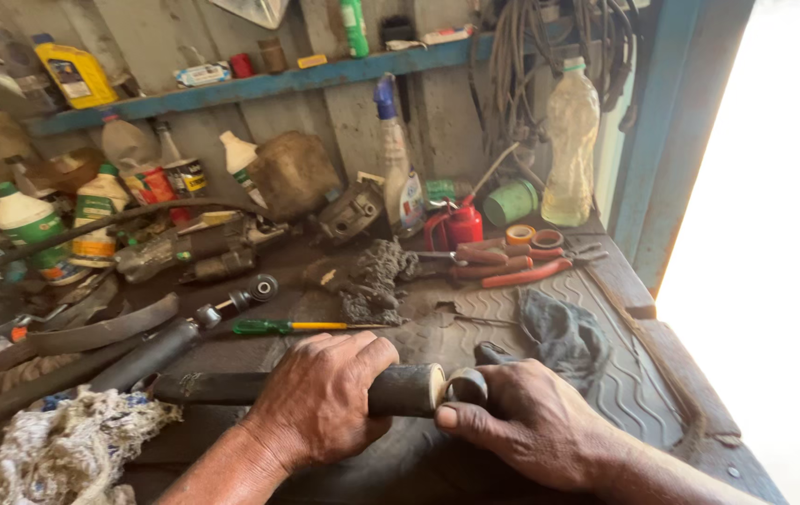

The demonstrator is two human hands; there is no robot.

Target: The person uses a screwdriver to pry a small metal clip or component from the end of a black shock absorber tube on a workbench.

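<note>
Grease and dust cover the bench (624, 374), and this is where the risk begins. The left hand (320, 397) is closed around a dark tube (400, 390) that lies across the near edge of the bench, and the right hand (521, 421) pinches a small metal ring (467, 383) against the pale end of that tube. If the oily tube turns inside the grip, I think the ring could sit crooked or jump away. It may then drop off the bench edge, which is close to the wrists. The green screwdriver (302, 327) and the dark rag (563, 332) lie just behind the hands, so a sudden slip could also knock them. Fingertips beside the ring might get nipped.
</note>
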